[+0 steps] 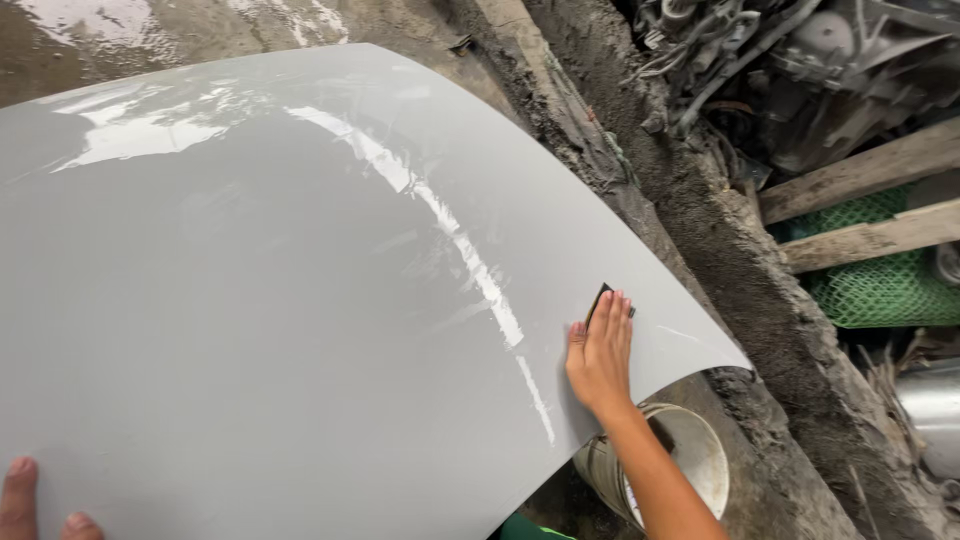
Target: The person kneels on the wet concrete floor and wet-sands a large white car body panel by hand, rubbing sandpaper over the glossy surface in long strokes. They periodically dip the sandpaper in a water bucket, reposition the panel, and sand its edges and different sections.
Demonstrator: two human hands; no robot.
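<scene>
A large glossy grey car panel (260, 290), wet and curved, fills most of the view. My right hand (601, 350) lies flat on its right part near the edge, fingers together, pressing a small dark sanding sheet (601, 294) against the surface. Only the sheet's upper corner shows past my fingertips. At the bottom left corner, the fingertips of my left hand (30, 500) rest on the panel's near edge; the rest of that hand is out of view.
A white plastic bucket (690, 465) stands under the panel's right corner, by my forearm. A muddy concrete ledge (700, 200) runs diagonally on the right. Beyond it lie engine parts (800, 70), wooden planks (860, 175) and green mesh (880, 290).
</scene>
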